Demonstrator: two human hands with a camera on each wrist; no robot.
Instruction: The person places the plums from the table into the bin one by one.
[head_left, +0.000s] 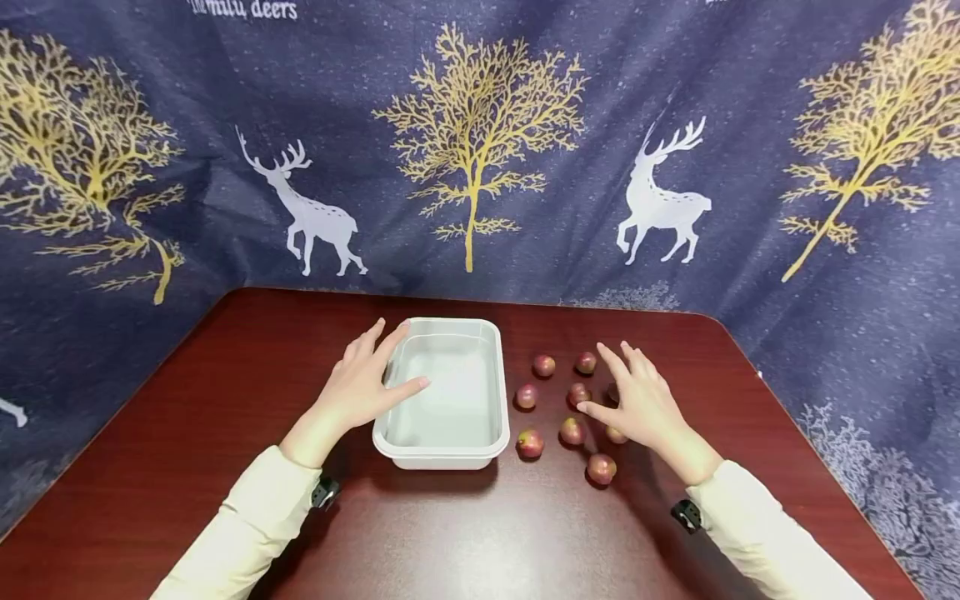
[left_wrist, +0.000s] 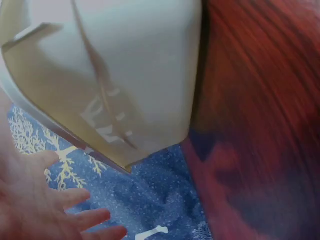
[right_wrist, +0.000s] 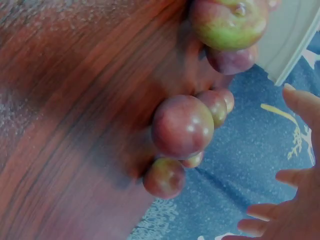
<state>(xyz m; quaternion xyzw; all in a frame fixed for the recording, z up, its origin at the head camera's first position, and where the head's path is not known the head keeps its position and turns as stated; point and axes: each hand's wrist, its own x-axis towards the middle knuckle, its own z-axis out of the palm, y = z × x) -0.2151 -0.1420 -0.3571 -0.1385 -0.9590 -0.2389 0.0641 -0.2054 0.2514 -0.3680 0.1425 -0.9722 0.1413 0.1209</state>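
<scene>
A white plastic container (head_left: 450, 450) with a rounded rim stands mid-table, and nothing shows inside it. My left hand (head_left: 362, 387) hovers at its left side, fingers spread, the thumb over the rim; whether it touches is unclear. In the left wrist view the hand (left_wrist: 55, 205) appears beside the container wall (left_wrist: 145, 65). Several red-green plums lie to the right, among them a front plum (head_left: 602, 469) and one near the container (head_left: 530, 443). Over the right-hand plums my right hand (head_left: 643, 404) is spread, holding nothing, partly hiding some. The right wrist view shows a large plum (right_wrist: 182, 126) near that hand (right_wrist: 295, 200).
The dark red wooden table (head_left: 487, 533) reaches back to a blue cloth backdrop (head_left: 525, 242) printed with deer and golden trees. Each sleeve has a black wrist device, one on the left (head_left: 325, 493) and one on the right (head_left: 686, 516).
</scene>
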